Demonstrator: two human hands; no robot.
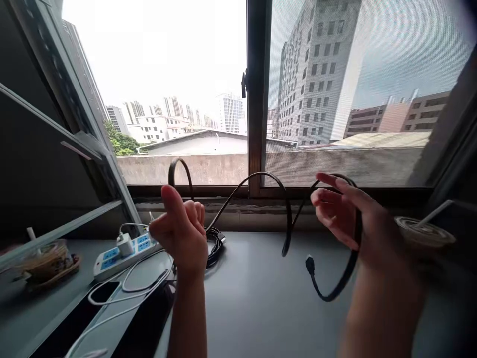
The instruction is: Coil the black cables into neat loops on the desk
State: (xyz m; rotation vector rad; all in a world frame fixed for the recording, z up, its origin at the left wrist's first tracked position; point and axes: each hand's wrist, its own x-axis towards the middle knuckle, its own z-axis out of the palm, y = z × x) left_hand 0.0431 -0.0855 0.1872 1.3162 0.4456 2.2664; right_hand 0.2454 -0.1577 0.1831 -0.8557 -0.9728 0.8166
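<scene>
Watching from afar through the head view. The black cable [288,219] runs in loose loops between the two hands, above the tabletop [253,313], in front of the window [179,124].

Risks, as I judge them: the slack span could twist or knot on itself, since the loops hang free. The cable could slip off on the right, where I see little closed around it. On the left, a dangling loop might snag on the coil [215,251] of black cord or on the white cable [128,304] trailing from near the power strip [122,254]. A wide swing on the right could knock the drink cup [425,232], which stands just beyond that wrist.

Grips: the left hand [183,229] has its fingers curled in, thumb raised; I read its grip as closed on the cable, though the contact itself is hidden from me. The right hand [346,211] is loosely cupped, fingertips apart; the cable lies across it without a firm clamp that I can see. Below it the free end bends back left, its plug [309,264] hanging between the hands, nearer the right one.
</scene>
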